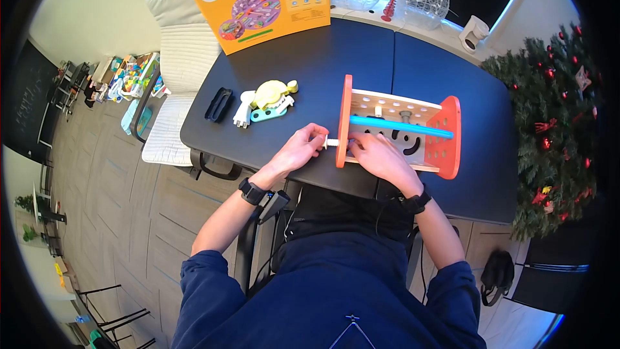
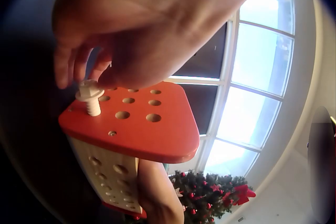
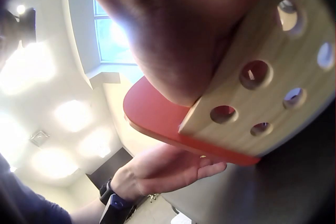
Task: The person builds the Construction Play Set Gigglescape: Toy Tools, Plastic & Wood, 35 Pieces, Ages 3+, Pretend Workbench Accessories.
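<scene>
Left grip (image 2: 139, 32) pinches white bolt (image 2: 90, 97) by head.

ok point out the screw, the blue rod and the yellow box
Screw (image 2: 90, 95): left wrist view, on its flange
Blue rod (image 1: 400, 126): head view, middle of its length
Yellow box (image 1: 260, 8): head view, on its printed front
</scene>
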Action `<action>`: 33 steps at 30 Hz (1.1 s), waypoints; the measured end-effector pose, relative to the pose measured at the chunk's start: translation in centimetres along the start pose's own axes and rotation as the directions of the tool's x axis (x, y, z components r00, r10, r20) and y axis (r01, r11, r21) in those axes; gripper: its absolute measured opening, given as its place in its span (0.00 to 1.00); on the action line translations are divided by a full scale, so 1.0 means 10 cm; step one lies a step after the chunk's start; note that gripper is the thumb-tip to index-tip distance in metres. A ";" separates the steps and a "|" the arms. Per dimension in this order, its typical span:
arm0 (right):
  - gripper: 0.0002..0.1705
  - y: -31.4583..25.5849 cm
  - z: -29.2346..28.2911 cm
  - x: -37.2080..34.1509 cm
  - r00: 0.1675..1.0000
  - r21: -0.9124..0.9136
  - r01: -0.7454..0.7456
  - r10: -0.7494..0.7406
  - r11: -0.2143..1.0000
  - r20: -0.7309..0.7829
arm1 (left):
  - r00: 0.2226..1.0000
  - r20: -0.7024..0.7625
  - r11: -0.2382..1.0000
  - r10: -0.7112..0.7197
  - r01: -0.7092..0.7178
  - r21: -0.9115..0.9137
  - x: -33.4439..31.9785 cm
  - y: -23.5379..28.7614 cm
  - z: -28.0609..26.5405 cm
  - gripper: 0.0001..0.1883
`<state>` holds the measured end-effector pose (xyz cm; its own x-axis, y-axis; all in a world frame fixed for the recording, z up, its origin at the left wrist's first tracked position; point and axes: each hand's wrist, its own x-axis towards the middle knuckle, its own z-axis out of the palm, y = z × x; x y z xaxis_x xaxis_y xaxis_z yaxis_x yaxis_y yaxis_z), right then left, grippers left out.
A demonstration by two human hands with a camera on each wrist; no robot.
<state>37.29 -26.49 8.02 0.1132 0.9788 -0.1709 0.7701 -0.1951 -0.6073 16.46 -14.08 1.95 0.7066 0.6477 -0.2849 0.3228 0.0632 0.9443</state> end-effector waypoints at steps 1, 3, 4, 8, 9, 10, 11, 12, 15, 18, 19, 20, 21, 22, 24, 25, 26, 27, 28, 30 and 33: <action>0.23 0.00 0.00 0.00 1.000 0.004 -0.005 0.005 1.000 0.001 | 0.999 0.033 0.999 -0.040 0.040 0.002 -0.01 0.03 -0.03 0.17; 0.23 -0.01 -0.01 0.01 0.999 0.017 -0.029 0.029 0.999 0.015 | 0.991 0.083 0.994 -0.110 0.110 0.004 -0.01 0.07 -0.09 0.15; 0.23 -0.04 -0.04 0.01 0.998 0.025 -0.048 0.047 0.999 0.028 | 0.985 0.101 0.990 -0.139 0.140 0.003 -0.01 0.08 -0.11 0.14; 0.24 -0.05 -0.06 0.00 0.996 0.055 -0.067 0.064 0.996 0.056 | 0.974 0.171 0.987 -0.151 0.159 -0.030 -0.01 0.14 -0.17 0.12; 0.23 -0.05 -0.07 0.00 0.995 0.057 -0.076 0.073 0.995 0.064 | 0.973 0.190 0.991 -0.131 0.136 -0.016 -0.01 0.17 -0.18 0.11; 0.23 -0.07 -0.08 -0.01 0.994 0.059 -0.084 0.080 0.995 0.072 | 0.972 0.207 0.993 -0.111 0.114 -0.002 -0.02 0.19 -0.21 0.10; 0.23 -0.08 -0.09 -0.01 0.993 0.061 -0.092 0.087 0.994 0.081 | 0.970 0.224 0.996 -0.092 0.092 0.011 -0.02 0.21 -0.22 0.10; 0.23 -0.08 -0.08 -0.01 0.993 0.061 -0.092 0.087 0.994 0.082 | 0.970 0.233 0.997 -0.071 0.070 0.013 -0.01 0.20 -0.23 0.09; 0.22 -0.07 -0.07 0.00 0.993 0.066 -0.093 0.088 0.993 0.079 | 0.969 0.244 0.999 -0.040 0.044 -0.009 0.02 0.19 -0.25 0.09; 0.22 -0.03 -0.04 0.02 0.994 0.077 -0.085 0.079 0.993 0.073 | 0.973 0.222 0.994 -0.065 0.083 -0.072 0.02 0.24 -0.25 0.09; 0.22 0.00 -0.03 0.03 0.995 0.081 -0.077 0.071 0.994 0.074 | 0.974 0.215 0.993 -0.066 0.086 -0.086 0.03 0.21 -0.24 0.09; 0.22 0.02 -0.03 0.04 0.995 0.085 -0.070 0.064 0.994 0.076 | 0.976 0.207 0.991 -0.067 0.090 -0.099 0.03 0.20 -0.24 0.09; 0.22 0.02 -0.03 0.05 0.995 0.096 -0.078 0.071 0.992 0.076 | 0.977 0.202 0.992 -0.075 0.095 -0.087 0.04 0.20 -0.23 0.09; 0.22 0.02 -0.03 0.05 0.994 0.107 -0.087 0.079 0.990 0.077 | 0.977 0.197 0.992 -0.083 0.100 -0.074 0.04 0.20 -0.23 0.10; 0.23 0.04 -0.03 0.07 0.992 0.129 -0.097 0.086 0.987 0.088 | 0.970 0.203 0.989 -0.132 0.143 -0.043 0.04 0.20 -0.23 0.11; 0.23 0.07 -0.03 0.09 0.991 0.140 -0.099 0.085 0.985 0.099 | 0.961 0.215 0.983 -0.172 0.181 -0.024 0.05 0.19 -0.24 0.12; 0.23 0.07 -0.03 0.09 0.990 0.150 -0.100 0.084 0.984 0.109 | 0.951 0.225 0.976 -0.212 0.219 -0.004 0.05 0.19 -0.26 0.13; 0.23 0.06 -0.04 0.09 0.989 0.138 -0.117 0.102 0.984 0.110 | 0.941 0.241 0.971 -0.237 0.239 0.023 0.05 0.21 -0.27 0.14; 0.23 0.01 -0.06 0.08 0.987 0.125 -0.133 0.120 0.983 0.111 | 0.931 0.255 0.965 -0.262 0.258 0.050 0.04 0.24 -0.28 0.15; 0.23 0.01 -0.06 0.07 0.990 0.093 -0.119 0.111 0.988 0.090 | 0.924 0.274 0.964 -0.266 0.256 0.070 0.03 0.25 -0.30 0.16; 0.25 0.12 0.02 0.09 0.998 0.058 -0.051 0.048 0.997 0.042 | 0.935 0.290 0.979 -0.202 0.196 0.051 0.03 0.22 -0.32 0.16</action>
<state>38.19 -25.83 6.96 0.1235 0.9647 -0.2327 0.7260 -0.2477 -0.6416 15.40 -11.33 4.45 0.7785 0.3728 -0.5050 0.4866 0.1498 0.8607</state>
